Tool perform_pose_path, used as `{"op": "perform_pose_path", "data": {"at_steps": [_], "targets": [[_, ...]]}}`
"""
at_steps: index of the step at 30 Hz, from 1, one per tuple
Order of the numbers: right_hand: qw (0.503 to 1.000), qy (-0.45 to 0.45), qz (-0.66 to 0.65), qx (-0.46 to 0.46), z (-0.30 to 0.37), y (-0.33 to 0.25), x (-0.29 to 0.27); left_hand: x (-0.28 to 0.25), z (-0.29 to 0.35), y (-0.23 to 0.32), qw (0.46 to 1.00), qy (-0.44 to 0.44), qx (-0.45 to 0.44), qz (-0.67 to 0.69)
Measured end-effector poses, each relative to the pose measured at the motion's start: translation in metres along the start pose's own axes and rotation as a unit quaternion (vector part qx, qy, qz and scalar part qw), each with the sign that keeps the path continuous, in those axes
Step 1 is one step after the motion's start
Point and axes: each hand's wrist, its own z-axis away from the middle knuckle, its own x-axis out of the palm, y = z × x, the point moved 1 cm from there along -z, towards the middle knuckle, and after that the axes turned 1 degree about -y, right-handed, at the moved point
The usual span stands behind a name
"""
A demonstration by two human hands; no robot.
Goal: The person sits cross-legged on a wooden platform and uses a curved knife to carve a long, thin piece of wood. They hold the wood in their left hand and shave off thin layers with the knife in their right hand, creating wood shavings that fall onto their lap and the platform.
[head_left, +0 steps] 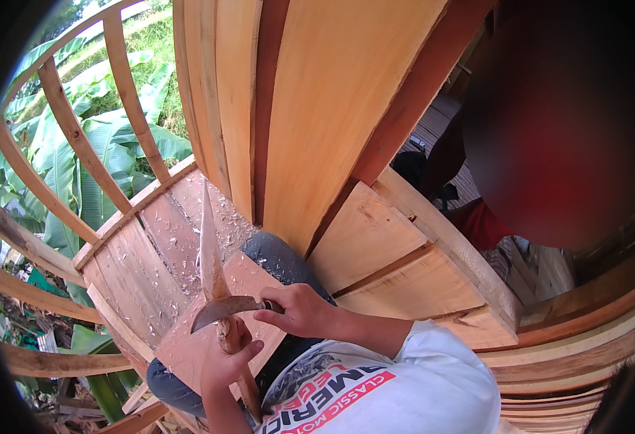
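Observation:
My left hand (225,359) is closed round the lower, darker part of a long piece of wood (210,260). That piece tapers to a pale point at the far end, and its lower end reaches back toward my lap. In my right hand (304,311) is the handle of a curved-bladed knife (220,311). The blade lies across the wood just above my left hand, pointing left. A flat board (254,281) rests over my thighs beneath both hands, with some shavings on it.
Pale shavings litter the plank floor (144,267). A slatted wooden railing (79,137) curves along the left, with plants beyond. Upright wall planks (332,101) stand ahead. On the right, past a raised wooden sill (447,253), is a person in red (548,166), blurred.

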Motion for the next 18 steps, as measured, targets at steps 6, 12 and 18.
{"op": "perform_pose_path", "data": {"at_steps": [6, 12, 18], "targets": [[0.962, 0.111, 0.228, -0.1, -0.026, -0.008, -0.033, -0.001, 0.009, 0.013, 0.999, 0.017, 0.004, -0.045], [0.962, 0.146, 0.201, -0.109, -0.039, -0.006, -0.033, -0.001, 0.02, 0.034, 0.999, -0.047, 0.009, -0.013], [0.957, 0.144, 0.221, -0.12, -0.054, -0.009, -0.028, -0.008, 0.029, 0.025, 0.993, -0.092, 0.036, 0.071]]}}
